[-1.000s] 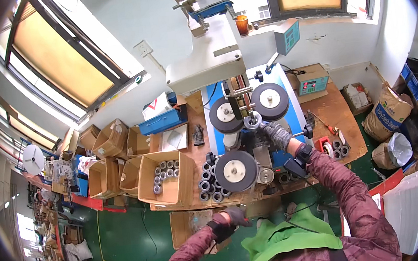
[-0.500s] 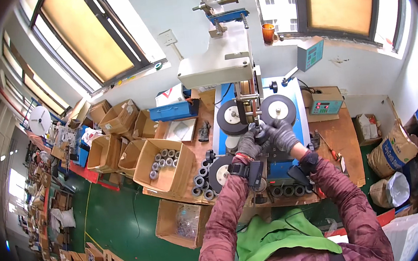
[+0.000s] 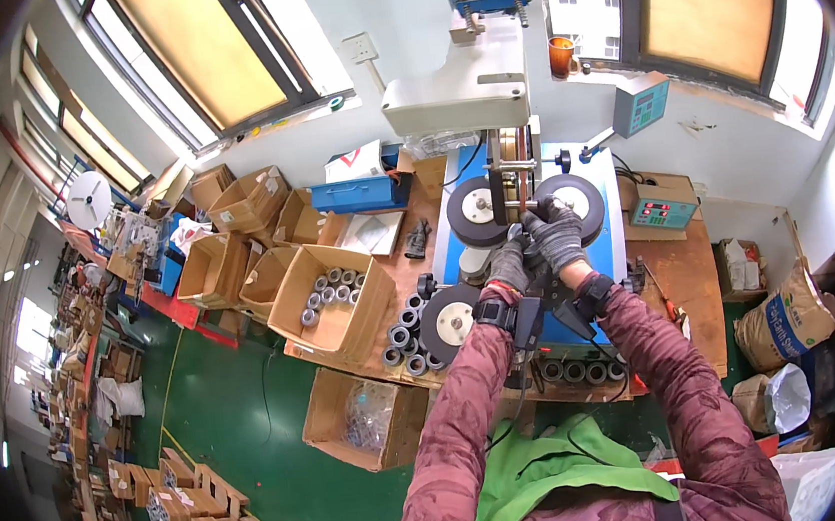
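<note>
Both my hands wear grey gloves and are close together at the front of a winding machine point(image 3: 461, 90). My left hand point(image 3: 509, 264) is curled just below the left black roller point(image 3: 462, 232). My right hand point(image 3: 558, 236) is bent in front of the right black roller point(image 3: 595, 215), fingers drawn in beside the left hand's fingertips. Something small and shiny shows between them, mostly hidden by the gloves, and its kind cannot be made out. A larger black wheel point(image 3: 433, 334) lies left of my left wrist. Several grey rings point(image 3: 399, 337) sit beside that wheel.
A cardboard box point(image 3: 343, 324) with several grey rings stands left on the wooden bench. More rings point(image 3: 574, 372) line the bench's front edge. A control box point(image 3: 661, 214) and a screwdriver point(image 3: 670, 305) lie right. An open carton point(image 3: 405, 423) stands below, on the left.
The view has shifted, moving the scene slightly. My right hand has moved up and inward, closer to the rollers and over the left hand's fingertips. My left hand stays near the same spot.
</note>
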Available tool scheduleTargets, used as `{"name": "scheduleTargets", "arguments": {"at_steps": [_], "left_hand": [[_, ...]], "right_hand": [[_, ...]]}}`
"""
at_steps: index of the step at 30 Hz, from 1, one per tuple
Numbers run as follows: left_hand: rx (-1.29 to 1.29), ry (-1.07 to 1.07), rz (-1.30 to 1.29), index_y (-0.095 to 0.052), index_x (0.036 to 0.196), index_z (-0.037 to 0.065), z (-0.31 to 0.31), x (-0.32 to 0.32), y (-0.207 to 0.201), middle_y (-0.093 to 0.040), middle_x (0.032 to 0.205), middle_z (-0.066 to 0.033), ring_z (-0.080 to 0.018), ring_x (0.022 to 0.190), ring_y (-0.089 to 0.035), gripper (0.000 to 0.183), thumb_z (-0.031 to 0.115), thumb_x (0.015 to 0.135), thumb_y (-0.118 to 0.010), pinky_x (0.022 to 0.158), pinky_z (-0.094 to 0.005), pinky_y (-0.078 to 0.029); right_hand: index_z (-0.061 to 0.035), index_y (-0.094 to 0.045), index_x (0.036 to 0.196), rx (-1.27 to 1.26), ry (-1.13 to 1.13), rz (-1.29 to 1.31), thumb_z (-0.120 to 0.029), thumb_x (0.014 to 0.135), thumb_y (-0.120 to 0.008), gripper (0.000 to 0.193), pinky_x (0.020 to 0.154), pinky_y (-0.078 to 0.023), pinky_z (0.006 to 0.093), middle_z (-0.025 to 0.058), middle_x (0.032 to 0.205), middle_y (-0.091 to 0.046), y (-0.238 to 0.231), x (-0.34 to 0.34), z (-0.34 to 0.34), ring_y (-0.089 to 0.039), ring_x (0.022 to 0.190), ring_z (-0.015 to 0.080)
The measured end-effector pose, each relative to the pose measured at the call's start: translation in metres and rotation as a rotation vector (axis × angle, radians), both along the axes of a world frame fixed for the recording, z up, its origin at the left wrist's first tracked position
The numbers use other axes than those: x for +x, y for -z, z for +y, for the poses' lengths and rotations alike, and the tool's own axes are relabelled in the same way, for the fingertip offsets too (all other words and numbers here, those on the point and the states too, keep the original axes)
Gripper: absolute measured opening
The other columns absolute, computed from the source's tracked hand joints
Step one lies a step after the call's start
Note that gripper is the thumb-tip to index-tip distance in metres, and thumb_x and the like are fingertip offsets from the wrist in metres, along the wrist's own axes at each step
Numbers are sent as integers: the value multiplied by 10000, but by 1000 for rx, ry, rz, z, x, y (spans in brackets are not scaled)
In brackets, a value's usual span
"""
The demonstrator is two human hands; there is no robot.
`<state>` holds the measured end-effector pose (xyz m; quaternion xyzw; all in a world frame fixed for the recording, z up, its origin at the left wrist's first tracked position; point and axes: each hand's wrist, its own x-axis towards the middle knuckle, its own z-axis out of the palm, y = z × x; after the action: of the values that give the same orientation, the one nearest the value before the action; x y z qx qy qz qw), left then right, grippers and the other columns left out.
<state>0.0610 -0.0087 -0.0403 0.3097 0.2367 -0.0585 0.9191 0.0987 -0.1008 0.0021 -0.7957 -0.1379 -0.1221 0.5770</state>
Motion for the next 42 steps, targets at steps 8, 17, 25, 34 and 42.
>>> {"name": "scheduleTargets", "arguments": {"at_steps": [8, 17, 25, 34, 42], "left_hand": [[110, -231, 20, -593, 915, 66, -13, -17, 21, -624, 789, -106, -214, 657, -621, 227, 248, 780, -599, 550, -349, -537], [294, -246, -119, -509, 1067, 42, -38, -84, 1, -566, 925, -79, -157, 758, -579, 339, 264, 816, -560, 628, -257, -499], [746, 65, -100, -542, 1015, 75, -104, -242, 187, -576, 836, -41, -183, 722, -584, 295, 237, 772, -583, 650, -305, -488], [863, 445, 139, -594, 840, 70, 71, -261, 293, -595, 761, -24, -183, 701, -560, 163, 202, 751, -631, 646, -308, -468], [1660, 1080, 29, -581, 859, 54, 202, -247, 363, -583, 745, -35, -172, 673, -544, 170, 179, 752, -623, 609, -307, -456]], "right_hand": [[-12, -587, 858, -222, -483, 162, -147, 702, -649, 215, 654, -462, 283, 104, 743, -617, -32, -8, -14, -560, 694, 126], [-3, -615, 950, 54, -438, 583, -261, 830, -593, 285, 684, -462, 280, 37, 819, -627, 0, -25, -27, -547, 734, 115], [-3, -607, 843, -673, -393, 499, -240, 800, -578, 243, 657, -459, 330, 93, 720, -613, 147, -155, -101, -577, 699, 196], [-73, -547, 730, 329, 740, 1362, -210, 869, -455, 216, 358, -378, 275, 28, 556, -517, 290, -363, -240, -462, 412, 140], [-29, -616, 742, 358, 984, 1424, -209, 817, -526, 214, 401, -466, 295, 59, 620, -601, 245, -510, -265, -555, 458, 161]]}}
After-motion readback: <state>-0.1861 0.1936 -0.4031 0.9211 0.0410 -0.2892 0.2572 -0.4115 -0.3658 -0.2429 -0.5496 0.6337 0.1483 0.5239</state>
